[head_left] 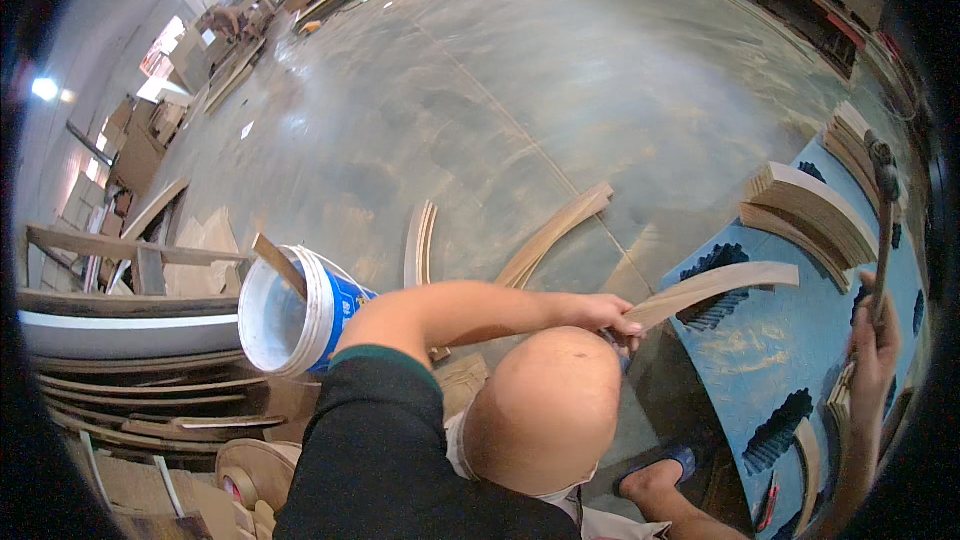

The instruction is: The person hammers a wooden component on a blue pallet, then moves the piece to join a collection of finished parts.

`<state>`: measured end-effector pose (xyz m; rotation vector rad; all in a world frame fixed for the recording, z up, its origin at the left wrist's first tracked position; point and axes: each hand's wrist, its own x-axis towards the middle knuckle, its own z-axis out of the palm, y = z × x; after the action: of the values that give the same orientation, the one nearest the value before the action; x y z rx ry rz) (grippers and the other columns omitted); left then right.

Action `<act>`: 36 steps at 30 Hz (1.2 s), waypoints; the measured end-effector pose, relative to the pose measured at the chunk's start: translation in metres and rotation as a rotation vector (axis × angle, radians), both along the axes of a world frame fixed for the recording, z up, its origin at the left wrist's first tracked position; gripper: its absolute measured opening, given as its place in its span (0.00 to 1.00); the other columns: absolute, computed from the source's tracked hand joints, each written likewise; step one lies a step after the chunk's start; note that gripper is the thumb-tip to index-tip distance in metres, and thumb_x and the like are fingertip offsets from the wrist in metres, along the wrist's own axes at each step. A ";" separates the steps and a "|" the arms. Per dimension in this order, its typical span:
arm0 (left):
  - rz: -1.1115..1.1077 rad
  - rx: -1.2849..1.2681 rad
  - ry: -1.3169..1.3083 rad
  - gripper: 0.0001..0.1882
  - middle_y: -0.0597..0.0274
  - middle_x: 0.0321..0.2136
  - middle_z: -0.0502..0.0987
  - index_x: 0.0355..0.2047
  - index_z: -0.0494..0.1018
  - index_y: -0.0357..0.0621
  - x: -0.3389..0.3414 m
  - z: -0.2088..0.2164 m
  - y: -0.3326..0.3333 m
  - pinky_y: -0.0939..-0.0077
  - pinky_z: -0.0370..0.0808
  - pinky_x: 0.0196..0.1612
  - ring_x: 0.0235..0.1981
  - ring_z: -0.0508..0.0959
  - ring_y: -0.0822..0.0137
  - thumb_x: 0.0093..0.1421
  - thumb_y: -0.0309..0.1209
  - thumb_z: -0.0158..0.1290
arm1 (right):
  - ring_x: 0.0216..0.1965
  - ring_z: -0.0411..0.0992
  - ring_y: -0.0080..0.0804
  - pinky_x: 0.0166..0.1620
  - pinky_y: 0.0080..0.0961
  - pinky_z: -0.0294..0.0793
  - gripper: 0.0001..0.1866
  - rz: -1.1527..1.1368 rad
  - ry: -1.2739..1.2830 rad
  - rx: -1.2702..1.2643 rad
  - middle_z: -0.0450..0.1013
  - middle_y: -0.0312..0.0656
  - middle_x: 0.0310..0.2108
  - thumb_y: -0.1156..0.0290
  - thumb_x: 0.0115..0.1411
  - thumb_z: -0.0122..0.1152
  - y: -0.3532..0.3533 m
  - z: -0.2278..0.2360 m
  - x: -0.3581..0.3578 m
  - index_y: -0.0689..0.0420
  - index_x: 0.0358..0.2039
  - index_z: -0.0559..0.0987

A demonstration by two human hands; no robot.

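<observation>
My left hand [608, 317] reaches across above my bent knee, its fingers closed on the near end of a curved wooden strip [735, 280]. The strip's far end lies over the blue board [740, 365]. At the right, my raised right hand [876, 345] grips a hammer [885, 200], with the head up. On the board beyond the strip sits a stack of curved wooden pieces [815, 205]. A black ridged patch [715, 270] shows beside the strip, and another black patch [780, 430] lies nearer me.
A white and blue bucket [325, 310] lies tipped at the left with a wooden stick in it. More curved strips [555, 235] rest on the floor. Red-handled pliers or a cutter [768, 502] lie on the board's near edge. Long boards [150, 390] are piled at the left.
</observation>
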<state>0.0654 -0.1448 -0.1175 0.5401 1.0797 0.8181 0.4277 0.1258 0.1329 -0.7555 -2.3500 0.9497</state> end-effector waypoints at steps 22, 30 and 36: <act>0.251 -0.302 1.376 0.34 0.45 0.38 0.87 0.50 0.76 0.39 -0.016 -0.110 -0.105 0.44 0.82 0.41 0.36 0.87 0.45 0.73 0.63 0.56 | 0.35 0.81 0.21 0.38 0.21 0.79 0.14 0.155 0.020 -0.705 0.72 0.30 0.35 0.62 0.83 0.56 -0.174 -0.253 -0.196 0.60 0.56 0.77; 0.216 -0.183 1.577 0.35 0.43 0.42 0.86 0.55 0.74 0.42 -0.025 -0.106 -0.105 0.42 0.82 0.46 0.45 0.86 0.39 0.69 0.63 0.59 | 0.47 0.85 0.55 0.47 0.46 0.80 0.26 0.069 -0.525 -0.511 0.82 0.59 0.41 0.51 0.82 0.53 -0.161 -0.309 -0.171 0.66 0.45 0.77; 0.310 -0.165 1.571 0.29 0.48 0.50 0.83 0.50 0.71 0.43 -0.024 -0.129 -0.089 0.43 0.82 0.45 0.47 0.85 0.42 0.69 0.56 0.62 | 0.46 0.80 0.68 0.49 0.53 0.77 0.29 0.127 -0.629 -0.385 0.80 0.65 0.40 0.45 0.81 0.50 -0.139 -0.322 -0.188 0.64 0.45 0.78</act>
<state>0.0414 -0.2334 -0.2461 0.8980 2.6876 0.4423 0.2393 -0.0133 -0.1888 -1.2090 -2.8021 1.4066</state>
